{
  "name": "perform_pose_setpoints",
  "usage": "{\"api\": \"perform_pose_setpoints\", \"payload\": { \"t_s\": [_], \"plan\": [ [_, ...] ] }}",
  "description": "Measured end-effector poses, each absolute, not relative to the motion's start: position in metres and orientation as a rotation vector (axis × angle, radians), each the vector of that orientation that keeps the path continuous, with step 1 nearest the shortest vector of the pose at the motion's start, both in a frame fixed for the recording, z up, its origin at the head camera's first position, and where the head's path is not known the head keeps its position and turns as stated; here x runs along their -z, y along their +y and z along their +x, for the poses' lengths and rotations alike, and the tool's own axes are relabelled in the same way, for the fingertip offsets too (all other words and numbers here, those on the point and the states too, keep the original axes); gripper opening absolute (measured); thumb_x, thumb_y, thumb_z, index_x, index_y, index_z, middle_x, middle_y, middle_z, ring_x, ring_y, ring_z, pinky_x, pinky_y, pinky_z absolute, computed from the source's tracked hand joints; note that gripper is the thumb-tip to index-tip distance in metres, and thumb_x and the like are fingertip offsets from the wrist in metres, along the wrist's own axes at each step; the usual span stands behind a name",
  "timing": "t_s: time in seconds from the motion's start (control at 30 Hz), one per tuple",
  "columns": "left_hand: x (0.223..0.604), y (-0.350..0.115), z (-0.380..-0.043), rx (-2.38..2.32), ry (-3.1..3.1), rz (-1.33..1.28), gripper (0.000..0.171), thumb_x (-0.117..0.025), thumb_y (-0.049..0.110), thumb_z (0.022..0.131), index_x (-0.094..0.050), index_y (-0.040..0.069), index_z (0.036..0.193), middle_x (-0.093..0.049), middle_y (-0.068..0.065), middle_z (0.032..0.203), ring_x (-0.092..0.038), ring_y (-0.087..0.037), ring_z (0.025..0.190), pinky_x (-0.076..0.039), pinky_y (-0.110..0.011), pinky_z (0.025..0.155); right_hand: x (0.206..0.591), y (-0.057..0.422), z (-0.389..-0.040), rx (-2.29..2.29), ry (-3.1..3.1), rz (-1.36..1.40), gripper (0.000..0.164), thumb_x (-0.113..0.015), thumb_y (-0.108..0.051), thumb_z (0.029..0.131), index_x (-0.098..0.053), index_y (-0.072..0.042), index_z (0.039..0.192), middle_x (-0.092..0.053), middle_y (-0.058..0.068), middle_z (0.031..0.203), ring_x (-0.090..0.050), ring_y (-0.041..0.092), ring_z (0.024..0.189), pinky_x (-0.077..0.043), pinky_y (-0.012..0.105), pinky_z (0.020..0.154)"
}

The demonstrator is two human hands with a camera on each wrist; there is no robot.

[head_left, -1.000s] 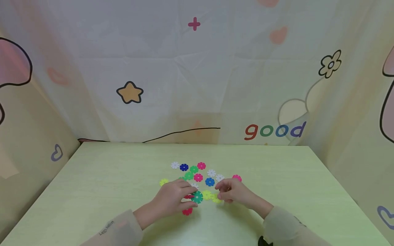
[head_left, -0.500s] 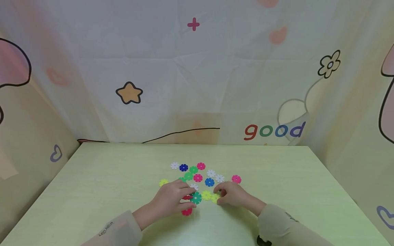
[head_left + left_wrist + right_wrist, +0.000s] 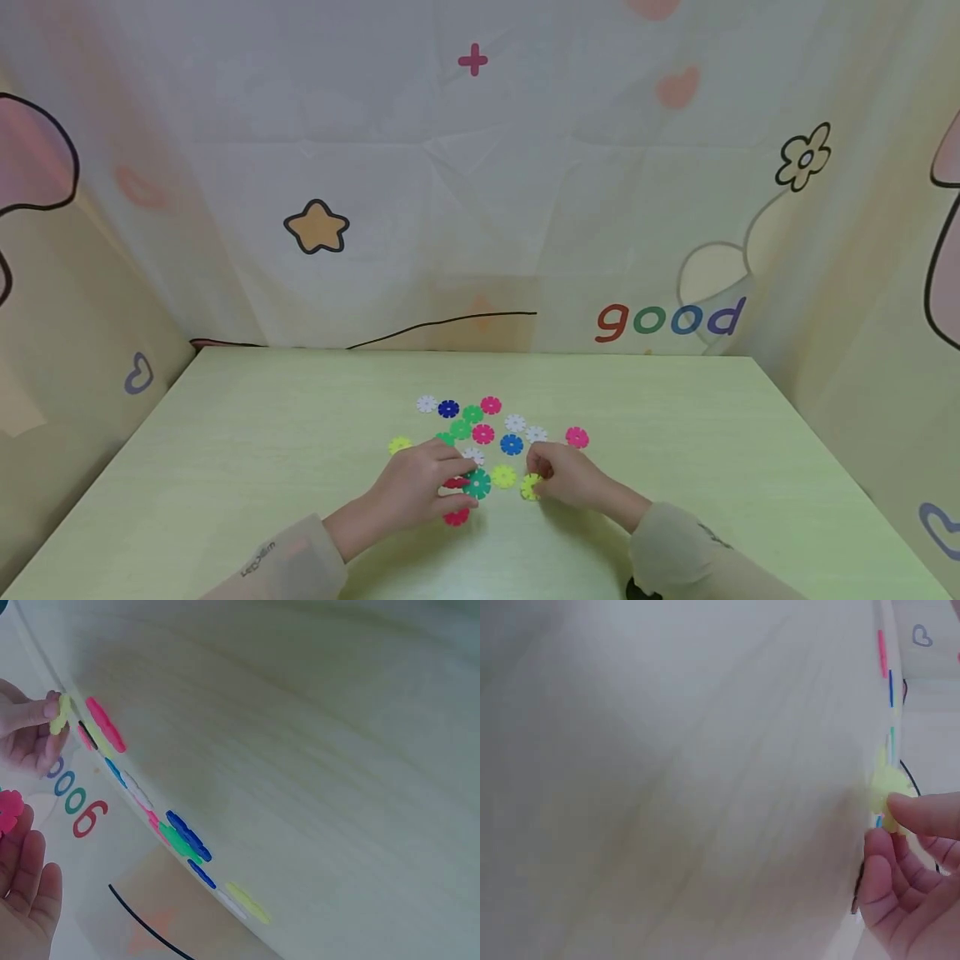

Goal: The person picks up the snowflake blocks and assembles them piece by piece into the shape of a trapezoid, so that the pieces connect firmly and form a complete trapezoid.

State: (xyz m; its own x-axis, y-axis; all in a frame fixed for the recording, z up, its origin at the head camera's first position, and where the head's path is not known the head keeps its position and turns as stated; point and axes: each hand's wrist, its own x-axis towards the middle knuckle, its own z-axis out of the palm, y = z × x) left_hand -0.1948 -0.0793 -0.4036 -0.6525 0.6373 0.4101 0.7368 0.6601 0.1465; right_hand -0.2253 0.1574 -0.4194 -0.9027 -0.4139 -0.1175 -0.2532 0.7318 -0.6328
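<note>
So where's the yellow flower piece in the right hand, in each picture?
Head: yellow piece, below the middle, slightly right.
Left wrist: yellow piece, near the left edge, upper half.
Right wrist: yellow piece, near the right edge, about halfway down.
Landmark: the right hand pinching it, in every view.

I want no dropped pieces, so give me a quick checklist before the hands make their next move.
1. Right hand grips its yellow disc: ok, thumb and finger pinch it.
2. Left hand holds its red disc: ok, at the fingertips.
3. Red disc slotted firmly into the green disc: cannot tell; they meet, but the join is too small to judge.
4. Gap between the hands free of loose pieces: not ok, a second yellow disc sits there.
5. Sleeves away from the discs: ok, left sleeve and right sleeve touch none visible.
</note>
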Motion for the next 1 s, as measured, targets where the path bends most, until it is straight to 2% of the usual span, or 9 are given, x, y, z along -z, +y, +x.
{"api": "perform_pose_setpoints", "payload": {
  "t_s": [0.1,0.2,0.37,0.67,1.0],
  "plan": [
    [0.403,-0.079,-0.195,0.451,-2.586,-1.086,0.036,-0.069,0.043,0.071,-0.068,0.019,0.097,-0.067,0.007,0.088,-0.058,-0.007,0.084,-0.046,-0.014,0.061,0.415,0.158,-0.223,1.032,2.634,-0.534,0.016,-0.063,0.002,0.075,-0.052,-0.009,0.076,-0.048,0.0,0.069,-0.044,0.015,0.067,-0.039,0.024,0.058],
    [0.402,-0.078,-0.195,0.469,-2.609,-1.081,0.037,-0.069,0.043,0.071,-0.068,0.018,0.098,-0.067,0.006,0.088,-0.058,-0.007,0.083,-0.046,-0.013,0.061,0.408,0.158,-0.22,1.163,2.55,-0.527,0.01,-0.063,-0.001,0.077,-0.055,-0.004,0.082,-0.051,0.001,0.072,-0.048,0.015,0.068,-0.045,0.023,0.059],
    [0.401,-0.077,-0.196,0.492,-2.625,-1.075,0.038,-0.069,0.043,0.071,-0.068,0.018,0.099,-0.067,0.006,0.089,-0.059,-0.007,0.082,-0.046,-0.013,0.063,0.395,0.156,-0.212,1.345,2.434,-0.512,0.016,-0.063,-0.005,0.079,-0.057,0.003,0.091,-0.055,0.005,0.077,-0.053,0.015,0.069,-0.051,0.028,0.065],
    [0.399,-0.076,-0.195,0.528,-2.619,-1.071,0.037,-0.069,0.043,0.071,-0.068,0.018,0.099,-0.068,0.006,0.089,-0.06,-0.007,0.082,-0.047,-0.014,0.065,0.384,0.15,-0.201,1.484,2.329,-0.51,0.019,-0.064,-0.008,0.079,-0.056,0.003,0.092,-0.057,0.008,0.081,-0.056,0.016,0.072,-0.051,0.026,0.066],
    [0.397,-0.074,-0.193,0.538,-2.631,-1.08,0.037,-0.069,0.042,0.071,-0.068,0.017,0.099,-0.068,0.005,0.09,-0.06,-0.008,0.081,-0.047,-0.014,0.065,0.386,0.146,-0.196,1.454,2.427,-0.581,0.013,-0.065,-0.009,0.079,-0.059,-0.002,0.088,-0.058,0.008,0.082,-0.051,0.017,0.074,-0.047,0.019,0.063]
  ]
}}
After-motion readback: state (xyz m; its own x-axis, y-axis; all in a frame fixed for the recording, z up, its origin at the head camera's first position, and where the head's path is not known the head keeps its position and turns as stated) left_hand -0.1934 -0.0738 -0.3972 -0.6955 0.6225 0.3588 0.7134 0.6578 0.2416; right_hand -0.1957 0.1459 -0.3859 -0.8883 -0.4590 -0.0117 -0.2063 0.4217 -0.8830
